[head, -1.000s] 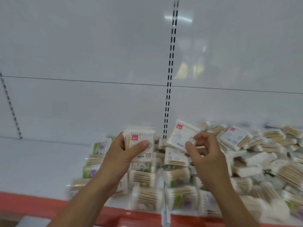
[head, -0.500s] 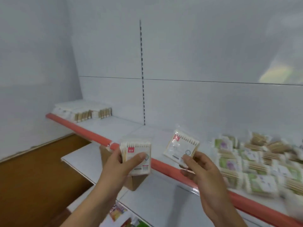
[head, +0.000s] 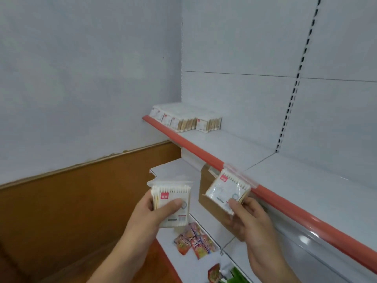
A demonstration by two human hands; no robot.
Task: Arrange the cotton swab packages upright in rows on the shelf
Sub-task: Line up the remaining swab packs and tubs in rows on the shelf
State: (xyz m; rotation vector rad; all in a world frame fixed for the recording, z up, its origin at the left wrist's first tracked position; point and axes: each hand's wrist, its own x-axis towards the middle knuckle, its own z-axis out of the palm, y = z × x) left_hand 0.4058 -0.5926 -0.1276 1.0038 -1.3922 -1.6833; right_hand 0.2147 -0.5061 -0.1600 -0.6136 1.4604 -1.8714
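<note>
My left hand (head: pixel 152 215) grips a stack of cotton swab packages (head: pixel 173 198), white with a red label, held upright in front of the lower shelf. My right hand (head: pixel 247 218) pinches a single tilted swab package (head: pixel 225 189) just below the red front edge of the white shelf (head: pixel 234 149). At the shelf's far left end, several swab packages (head: pixel 184 119) stand upright in rows against the side wall.
A white back panel with slotted uprights (head: pixel 293 92) rises behind the shelf. A cardboard box (head: pixel 206 190) sits on the lower shelf behind my hands. Colourful snack packets (head: pixel 192 242) lie on a shelf further down. A brown floor lies to the left.
The view has swung left, away from the loose pile of packages and toward the arranged rows. Both hands keep hold of their packages and sit lower, in front of the shelf's red edge.
</note>
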